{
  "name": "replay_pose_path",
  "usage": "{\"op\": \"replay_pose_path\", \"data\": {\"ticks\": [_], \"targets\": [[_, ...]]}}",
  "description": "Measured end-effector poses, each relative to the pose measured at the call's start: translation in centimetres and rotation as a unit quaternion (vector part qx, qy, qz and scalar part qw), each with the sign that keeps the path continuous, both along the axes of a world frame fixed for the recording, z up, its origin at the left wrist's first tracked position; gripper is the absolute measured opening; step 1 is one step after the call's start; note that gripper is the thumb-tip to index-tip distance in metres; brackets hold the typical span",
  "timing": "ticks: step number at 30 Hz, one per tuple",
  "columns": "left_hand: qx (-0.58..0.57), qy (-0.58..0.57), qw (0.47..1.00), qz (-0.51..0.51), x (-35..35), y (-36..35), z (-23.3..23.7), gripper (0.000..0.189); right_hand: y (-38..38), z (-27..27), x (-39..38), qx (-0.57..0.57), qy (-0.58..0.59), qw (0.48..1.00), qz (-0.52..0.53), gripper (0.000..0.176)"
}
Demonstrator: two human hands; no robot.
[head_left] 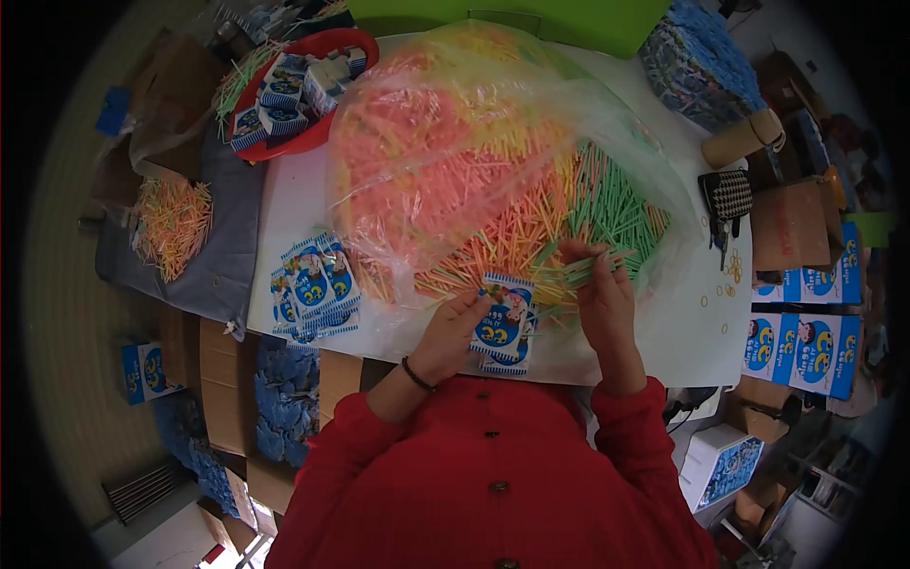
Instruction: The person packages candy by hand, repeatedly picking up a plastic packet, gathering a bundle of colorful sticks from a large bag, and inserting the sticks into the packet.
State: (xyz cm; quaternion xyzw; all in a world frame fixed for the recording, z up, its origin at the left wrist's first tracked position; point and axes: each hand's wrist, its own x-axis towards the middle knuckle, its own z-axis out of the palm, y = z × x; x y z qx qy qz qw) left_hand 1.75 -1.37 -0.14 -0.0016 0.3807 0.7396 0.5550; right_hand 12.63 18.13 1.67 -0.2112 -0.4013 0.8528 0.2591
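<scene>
My left hand [449, 334] pinches the left edge of a blue-and-white printed packet [500, 321] at the table's front edge. Another such packet [510, 359] lies partly hidden beneath it. My right hand [608, 308], fingers bent together, grips a few thin pale green and pink sticks [590, 268] at the front of a big heap. That heap holds orange sticks [512, 232] and green sticks [616, 204], spilling from a large clear plastic bag [408, 171]. Left of my left hand is a pile of the same packets [318, 280].
A red basin [365, 47] with bundled packets stands at the back left. More sticks [173, 226] lie on a grey cloth [227, 228] at left. Rubber bands [733, 268] and a patterned pouch [726, 195] lie at right. Printed blue boxes [801, 353] are stacked beyond the table.
</scene>
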Motion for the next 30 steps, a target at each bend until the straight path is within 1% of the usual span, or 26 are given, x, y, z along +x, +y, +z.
{"op": "replay_pose_path", "data": {"ticks": [1, 3, 4, 6, 7, 9, 10, 12, 13, 15, 16, 17, 18, 19, 20, 21, 22, 23, 24, 25, 26, 27, 28, 29, 30], "targets": [[-0.001, 0.001, 1.0, 0.001, 0.2, 0.0, -0.2, 0.025, -0.2, 0.5, -0.1, -0.001, 0.001, 1.0, 0.001, 0.02], [-0.027, 0.12, 0.992, -0.031, 0.4, -0.4, -0.6, 0.019, -0.9, 1.8, -0.3, -0.021, 0.06, 0.997, 0.034, 0.017], [-0.031, 0.12, 0.992, -0.03, 0.4, -0.6, -0.7, 0.019, -1.3, 2.3, -0.3, -0.025, 0.06, 0.997, 0.035, 0.017], [-0.032, 0.195, 0.98, -0.003, 0.3, -0.8, -0.7, 0.019, -2.0, 3.2, -0.5, 0.0, 0.071, 0.995, 0.074, 0.016], [-0.034, 0.196, 0.98, -0.003, 0.2, -0.9, -0.6, 0.019, -2.5, 3.8, -0.7, -0.002, 0.072, 0.995, 0.074, 0.016], [0.021, 0.223, 0.974, 0.025, 0.1, -0.9, -0.3, 0.021, -3.5, 4.6, -1.0, 0.027, 0.086, 0.99, 0.105, 0.015], [0.02, 0.224, 0.974, 0.024, 0.2, -0.8, -0.3, 0.021, -3.7, 4.8, -0.9, 0.026, 0.086, 0.99, 0.105, 0.015], [0.035, 0.156, 0.983, 0.086, 0.3, -0.5, -0.4, 0.019, -4.0, 4.8, -0.9, 0.041, 0.083, 0.985, 0.143, 0.013], [0.033, 0.158, 0.983, 0.087, 0.2, -0.4, -0.5, 0.019, -4.2, 4.7, -0.8, 0.04, 0.084, 0.985, 0.144, 0.013], [0.051, 0.087, 0.988, 0.117, -0.2, -0.1, -0.5, 0.018, -4.6, 4.3, -0.9, 0.054, 0.085, 0.985, 0.142, 0.011], [0.052, 0.088, 0.988, 0.118, -0.2, -0.1, 0.0, 0.018, -4.4, 4.0, -1.1, 0.055, 0.086, 0.984, 0.144, 0.011], [0.045, 0.08, 0.99, 0.107, -0.1, -0.1, 0.5, 0.018, -3.9, 3.6, -1.2, 0.233, 0.073, 0.965, 0.101, 0.009], [0.037, 0.072, 0.992, 0.096, 0.0, -0.1, 0.9, 0.019, -3.3, 3.0, -1.3, 0.402, 0.056, 0.912, 0.056, 0.008], [0.037, 0.071, 0.992, 0.097, 0.2, -0.3, 0.5, 0.019, -2.6, 2.1, -1.4, 0.402, 0.056, 0.912, 0.058, 0.008], [0.019, 0.083, 0.993, 0.086, 0.2, -0.5, -0.2, 0.02, -1.7, 0.9, -1.4, 0.509, -0.02, 0.859, 0.057, 0.008], [0.002, 0.096, 0.993, 0.074, 0.2, -0.5, -0.6, 0.022, -1.0, -0.3, -1.3, 0.607, -0.095, 0.788, 0.053, 0.009], [0.004, 0.097, 0.993, 0.073, 0.2, -0.6, -0.5, 0.022, -0.5, -1.6, -1.1, 0.608, -0.095, 0.787, 0.051, 0.009], [0.003, 0.088, 0.994, 0.063, 0.2, -0.6, -0.5, 0.021, -0.1, -2.8, -0.9, 0.627, -0.122, 0.766, 0.073, 0.01], [0.001, 0.078, 0.995, 0.054, 0.1, -0.6, -0.5, 0.021, 0.0, -2.8, -1.1, 0.646, -0.149, 0.743, 0.095, 0.01], [0.003, 0.079, 0.995, 0.057, 0.0, -0.7, -0.7, 0.021, 0.0, -2.7, -1.2, 0.648, -0.147, 0.741, 0.097, 0.01], [-0.014, 0.138, 0.989, 0.054, 0.0, -1.1, -1.2, 0.019, -0.5, -2.5, -0.9, 0.51, -0.117, 0.85, 0.07, 0.009], [-0.032, 0.196, 0.979, 0.049, 0.1, -1.5, -1.5, 0.017, -1.2, -1.8, -0.8, 0.353, -0.085, 0.931, 0.04, 0.008], [-0.036, 0.195, 0.979, 0.049, 0.2, -1.7, -1.3, 0.017, -1.8, -0.6, -0.8, 0.349, -0.085, 0.932, 0.042, 0.008], [-0.031, 0.233, 0.971, 0.046, 0.1, -1.6, -0.9, 0.015, -2.3, 1.1, -0.9, 0.235, -0.04, 0.97, 0.055, 0.007], [-0.024, 0.271, 0.961, 0.041, 0.0, -1.5, -0.5, 0.014, -2.6, 2.5, -1.1, 0.118, 0.007, 0.991, 0.066, 0.008]]}}
